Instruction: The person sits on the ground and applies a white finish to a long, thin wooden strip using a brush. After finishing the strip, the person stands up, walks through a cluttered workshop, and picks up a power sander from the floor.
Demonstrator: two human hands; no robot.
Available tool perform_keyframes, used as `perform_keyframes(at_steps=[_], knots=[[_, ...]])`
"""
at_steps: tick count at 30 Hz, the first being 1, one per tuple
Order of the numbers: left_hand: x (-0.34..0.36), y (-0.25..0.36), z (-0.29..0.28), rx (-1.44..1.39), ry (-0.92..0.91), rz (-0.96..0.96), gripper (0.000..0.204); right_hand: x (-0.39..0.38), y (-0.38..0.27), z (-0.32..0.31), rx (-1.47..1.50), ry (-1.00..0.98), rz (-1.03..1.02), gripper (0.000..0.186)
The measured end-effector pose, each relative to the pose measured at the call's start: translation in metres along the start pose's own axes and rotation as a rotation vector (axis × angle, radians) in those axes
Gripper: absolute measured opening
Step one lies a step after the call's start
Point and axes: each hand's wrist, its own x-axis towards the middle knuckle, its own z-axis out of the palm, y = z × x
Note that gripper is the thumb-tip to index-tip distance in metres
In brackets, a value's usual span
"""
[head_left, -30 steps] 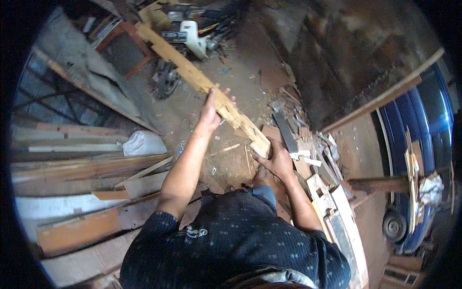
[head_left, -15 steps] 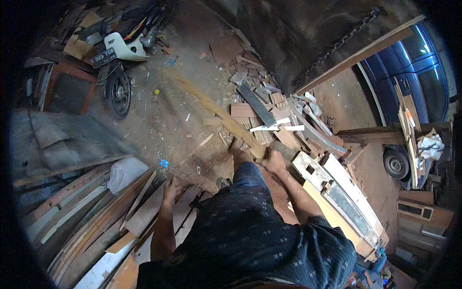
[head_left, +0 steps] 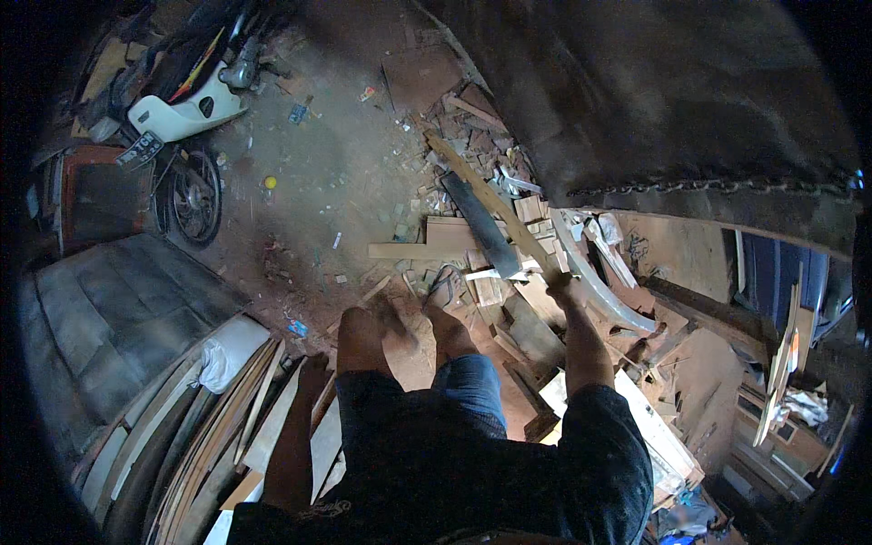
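My right hand point(head_left: 563, 289) grips the near end of a long, rough-edged yellowish plank point(head_left: 477, 186), which slants away ahead of me over the scrap pile. Beneath it lie a dark grey board point(head_left: 474, 220) and pale wood offcuts point(head_left: 413, 250). My left hand point(head_left: 314, 368) hangs low in shadow, holding nothing, its fingers loosely apart beside a row of leaning boards point(head_left: 259, 391) and a white sack point(head_left: 227, 350). My bare knees and one sandalled foot point(head_left: 443, 291) show below me.
A motorbike point(head_left: 182, 100) stands at upper left beside a red-framed panel point(head_left: 104, 191). A dark sheet with a chain point(head_left: 654, 187) fills the upper right, with a blue vehicle point(head_left: 777, 272) behind it. Litter and a yellow ball point(head_left: 270, 182) lie on the dirt floor point(head_left: 291, 227).
My left hand has let go of the plank and dropped to my side. My right hand has carried the plank rightward, over the scrap pile, and my view has shifted.
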Motion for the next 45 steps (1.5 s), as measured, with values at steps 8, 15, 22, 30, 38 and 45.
perform_keyframes(at_steps=[8, 15, 22, 30, 38, 45], knots=[[0.125, 0.216, 0.058, 0.324, 0.065, 0.684, 0.042, 0.108, -0.042, -0.026, 0.114, 0.231, 0.137, 0.071], [0.215, 0.373, 0.131, 0.736, 0.012, 0.727, 0.043, 0.205, -0.178, -0.078, 0.581, 0.191, -0.102, 0.06], [0.285, 0.461, 0.096, 0.722, -0.01, 0.785, 0.055, 0.484, -0.219, 0.02, 0.319, 0.141, -0.083, 0.064], [0.339, 0.53, 0.063, 0.861, 0.13, 0.575, 0.05, 0.718, -0.224, 0.03, -0.013, 0.281, 0.063, 0.064], [0.355, 0.512, 0.04, 0.776, 0.113, 0.441, 0.049, 0.727, -0.265, 0.028, -0.092, 0.136, 0.328, 0.043], [0.353, 0.486, 0.053, 0.719, 0.017, 0.436, 0.042, 0.605, -0.327, 0.052, 0.111, 0.345, -0.249, 0.048]])
